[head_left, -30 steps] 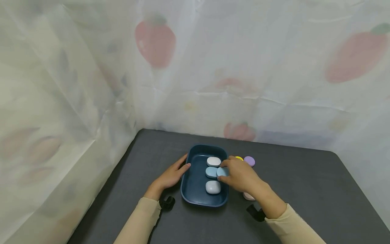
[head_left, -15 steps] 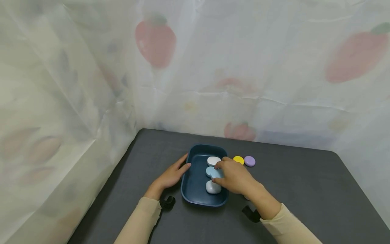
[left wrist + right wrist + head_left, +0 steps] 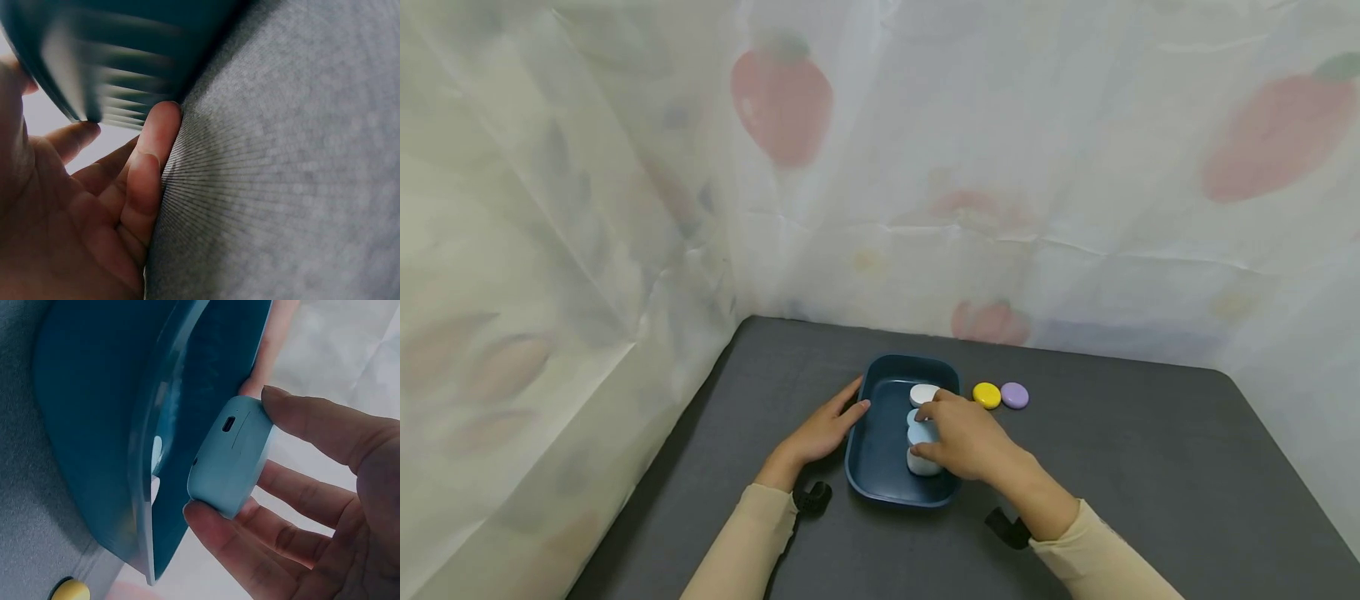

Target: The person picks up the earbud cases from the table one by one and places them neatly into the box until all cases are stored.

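Observation:
A dark blue tray (image 3: 880, 471) lies on the table. My left hand (image 3: 822, 429) holds its left side, the thumb at the rim and the fingers along the outer wall. Over the tray, my right hand (image 3: 967, 437) pinches a light blue earbud case (image 3: 230, 456) between thumb and fingers; a small charging port shows on it. Beneath and behind this case, another light blue rounded piece (image 3: 913, 417) is partly hidden. A white oval piece (image 3: 922, 395) lies toward the tray's far end. A glossy white one (image 3: 921, 465) sits nearer me, partly covered by the hand.
Right of the tray, a yellow round piece (image 3: 987, 396) and a purple one (image 3: 1014, 396) lie side by side on the dark grey table (image 3: 1120, 450). A patterned curtain (image 3: 880, 167) hangs at the back and left.
My right hand has moved left over the tray with the light blue earbud case. The yellow piece has come into view, and a pale piece by the right wrist is now hidden. My left hand stays put.

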Motion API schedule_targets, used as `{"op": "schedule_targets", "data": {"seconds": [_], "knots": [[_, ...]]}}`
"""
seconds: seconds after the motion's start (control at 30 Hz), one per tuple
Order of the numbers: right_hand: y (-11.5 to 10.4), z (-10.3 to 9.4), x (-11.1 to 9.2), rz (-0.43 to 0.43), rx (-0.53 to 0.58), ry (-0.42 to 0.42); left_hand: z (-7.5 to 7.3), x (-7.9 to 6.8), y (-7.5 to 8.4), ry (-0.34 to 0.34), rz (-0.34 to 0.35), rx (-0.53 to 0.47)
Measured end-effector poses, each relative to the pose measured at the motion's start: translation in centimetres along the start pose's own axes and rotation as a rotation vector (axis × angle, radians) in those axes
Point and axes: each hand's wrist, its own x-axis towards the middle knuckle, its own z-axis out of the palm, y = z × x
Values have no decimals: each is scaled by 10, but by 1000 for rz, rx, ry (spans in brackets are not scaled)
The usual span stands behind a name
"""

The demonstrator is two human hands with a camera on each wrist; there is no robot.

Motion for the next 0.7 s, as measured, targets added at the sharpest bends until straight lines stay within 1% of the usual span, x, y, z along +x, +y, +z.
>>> {"op": "schedule_targets", "data": {"seconds": [0.2, 0.4, 0.7], "knots": [[-3, 2, 1, -5, 0, -22, 0, -1, 1, -9, -10, -19], [-6, 5, 2, -25, -26, -22, -1, -1, 0, -12, -11, -21], [-8, 10, 3, -46, -11, -12, -1, -2, 2, -11, -5, -27]]}}
